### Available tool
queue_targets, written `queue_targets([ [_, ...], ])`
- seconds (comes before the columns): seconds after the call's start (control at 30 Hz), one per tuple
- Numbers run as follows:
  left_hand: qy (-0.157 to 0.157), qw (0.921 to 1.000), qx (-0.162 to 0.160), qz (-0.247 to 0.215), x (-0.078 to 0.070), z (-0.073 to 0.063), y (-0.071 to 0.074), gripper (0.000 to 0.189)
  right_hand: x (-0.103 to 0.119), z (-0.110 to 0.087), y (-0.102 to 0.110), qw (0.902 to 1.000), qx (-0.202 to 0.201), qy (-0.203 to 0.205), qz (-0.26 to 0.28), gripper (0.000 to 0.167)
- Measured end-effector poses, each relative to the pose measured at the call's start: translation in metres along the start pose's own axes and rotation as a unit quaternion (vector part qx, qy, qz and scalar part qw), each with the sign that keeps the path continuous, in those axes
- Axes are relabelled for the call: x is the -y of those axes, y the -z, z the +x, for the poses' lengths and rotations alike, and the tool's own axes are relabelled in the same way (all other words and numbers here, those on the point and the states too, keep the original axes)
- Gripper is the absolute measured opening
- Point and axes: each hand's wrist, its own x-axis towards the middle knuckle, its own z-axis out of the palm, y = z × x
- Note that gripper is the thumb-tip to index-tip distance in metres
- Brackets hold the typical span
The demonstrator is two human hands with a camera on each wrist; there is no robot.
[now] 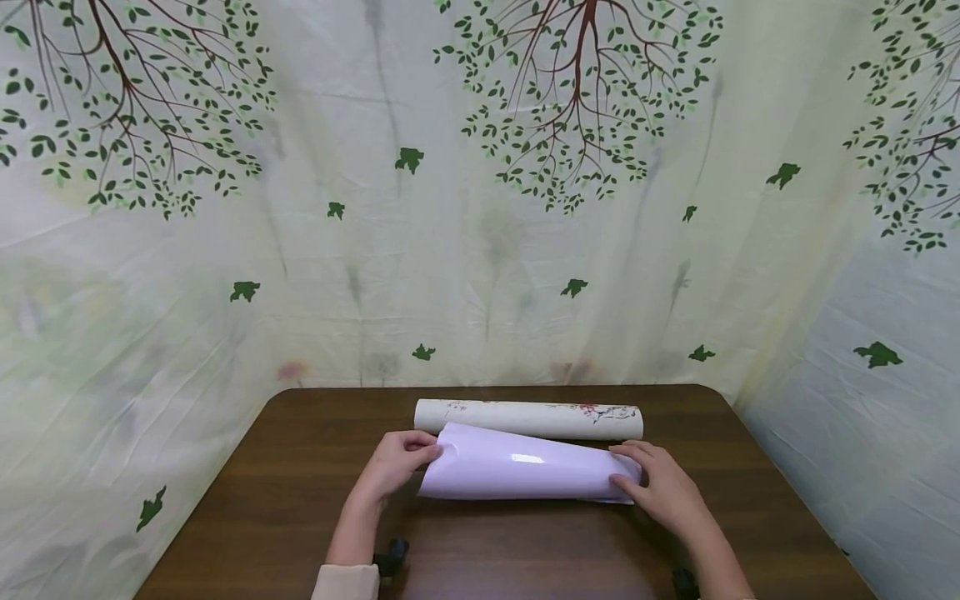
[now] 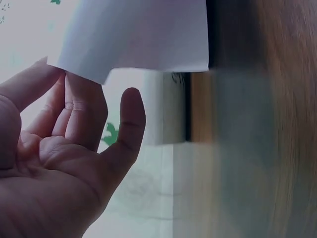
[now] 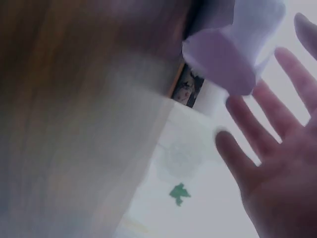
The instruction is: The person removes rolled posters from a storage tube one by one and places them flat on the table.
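A loosely rolled, glossy white sheet [image 1: 525, 468] with a lilac tint lies across the table in the head view, wider at its left end. There my left hand [image 1: 399, 461] pinches its edge between thumb and fingers; in the left wrist view the pinched edge of the sheet [image 2: 143, 39] shows above a palm with one finger standing free. My right hand [image 1: 660, 487] is at the other end, fingertips touching the sheet. The right wrist view shows those fingers spread and fairly straight beside the sheet's open end [image 3: 220, 59].
Just behind lies a second white roll [image 1: 525, 419] printed with flowering branches. Both rolls are on a dark brown wooden table [image 1: 300, 500] with rounded far corners. A pale cloth [image 1: 480, 250] printed with trees and green leaves hangs around the table.
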Motion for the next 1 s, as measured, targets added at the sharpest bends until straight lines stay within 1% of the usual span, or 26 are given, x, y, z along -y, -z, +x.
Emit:
queue_targets([
  [0.07,0.001,1.0000,-0.002,-0.009,-0.002,0.000,-0.003,0.019,0.006,0.001,-0.002,0.9991,-0.029,0.021,-0.023,0.042],
  [0.17,0.003,0.9997,-0.011,-0.021,-0.004,0.000,-0.007,0.018,0.018,0.003,-0.008,0.9940,-0.078,0.062,-0.046,0.045],
  [0.23,0.002,0.9994,-0.017,-0.029,-0.005,0.001,-0.010,0.018,0.029,0.004,-0.014,0.9876,-0.111,0.097,-0.054,0.048],
  [0.33,0.001,0.9989,-0.025,-0.040,-0.007,0.000,-0.013,0.018,0.051,0.008,-0.026,0.9728,-0.154,0.164,-0.052,0.053],
  [0.4,0.000,0.9984,-0.029,-0.049,-0.008,0.001,-0.015,0.019,0.069,0.010,-0.036,0.9642,-0.167,0.200,-0.050,0.057],
  [0.5,0.003,0.9971,-0.034,-0.068,-0.010,0.002,-0.018,0.020,0.096,0.015,-0.052,0.9580,-0.163,0.232,-0.043,0.060],
  [0.6,0.011,0.9950,-0.036,-0.092,-0.010,0.003,-0.024,0.022,0.117,0.020,-0.065,0.9560,-0.154,0.245,-0.047,0.063],
  [0.7,0.019,0.9934,-0.031,-0.109,-0.010,0.003,-0.031,0.023,0.128,0.022,-0.074,0.9527,-0.155,0.256,-0.053,0.067],
  [0.83,0.026,0.9914,-0.018,-0.127,-0.013,0.001,-0.039,0.026,0.134,0.022,-0.079,0.9513,-0.158,0.257,-0.062,0.069],
  [1.0,0.030,0.9902,-0.016,-0.135,-0.016,0.000,-0.042,0.028,0.134,0.023,-0.079,0.9502,-0.167,0.255,-0.065,0.064],
])
